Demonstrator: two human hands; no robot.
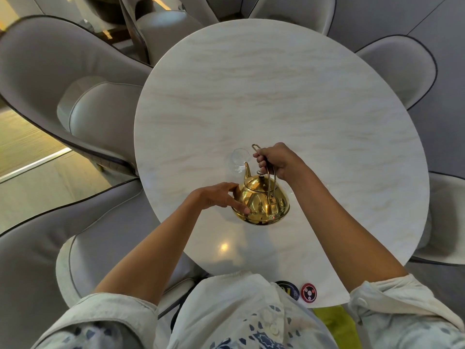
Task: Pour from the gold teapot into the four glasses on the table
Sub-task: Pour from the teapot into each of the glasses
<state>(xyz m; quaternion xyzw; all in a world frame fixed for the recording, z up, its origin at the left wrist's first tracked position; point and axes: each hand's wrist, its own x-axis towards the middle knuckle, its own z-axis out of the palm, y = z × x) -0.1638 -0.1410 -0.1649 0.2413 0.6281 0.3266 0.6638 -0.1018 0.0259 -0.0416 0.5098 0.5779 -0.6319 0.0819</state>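
A shiny gold teapot [261,202] is held above the round white marble table [276,96], its spout pointing away from me toward a clear glass [240,158]. My right hand [275,161] grips the teapot's wire handle from above. My left hand [221,196] rests its fingers against the left side of the pot's body. A faint second glass [289,191] shows just right of the pot, partly hidden by my right forearm. The other glasses are hard to make out.
Grey upholstered chairs [63,79] ring the table on all sides. Two round badges [309,292] lie at the table's near edge by my shirt. The far half of the tabletop holds nothing visible.
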